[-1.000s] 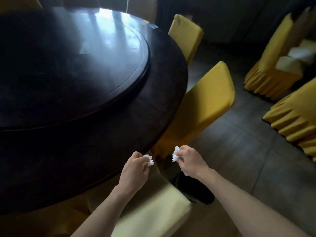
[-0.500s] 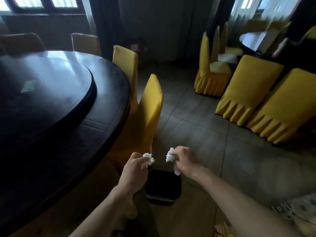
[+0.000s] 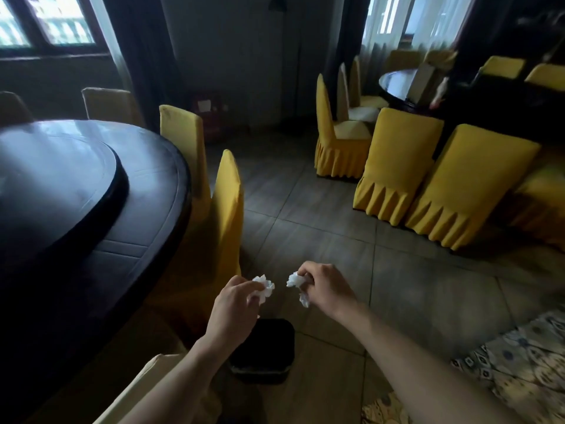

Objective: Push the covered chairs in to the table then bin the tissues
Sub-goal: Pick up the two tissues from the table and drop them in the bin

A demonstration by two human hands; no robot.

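Observation:
My left hand (image 3: pixel 234 307) pinches a crumpled white tissue (image 3: pixel 265 287). My right hand (image 3: pixel 327 289) grips a second crumpled tissue (image 3: pixel 296 281), with a scrap hanging below the fingers. Both hands hover above a small black bin (image 3: pixel 266 353) standing on the tiled floor. The bin sits directly below and slightly behind the left hand. A yellow covered chair (image 3: pixel 226 209) stands tucked against the dark round table (image 3: pixel 146 228), and another yellow covered chair (image 3: pixel 183 133) is behind it. A pale covered chair (image 3: pixel 153 381) is under my left forearm.
More yellow covered chairs (image 3: pixel 394 166) cluster at the right around a second dark table (image 3: pixel 394 81). A patterned rug (image 3: pixel 501 362) lies at the lower right. Bare tiled floor (image 3: pixel 305 209) stretches between the two tables. Windows and dark curtains line the far wall.
The view has swung right and up, away from the tabletop toward the room. Both hands kept their tissues and now hang over the black bin.

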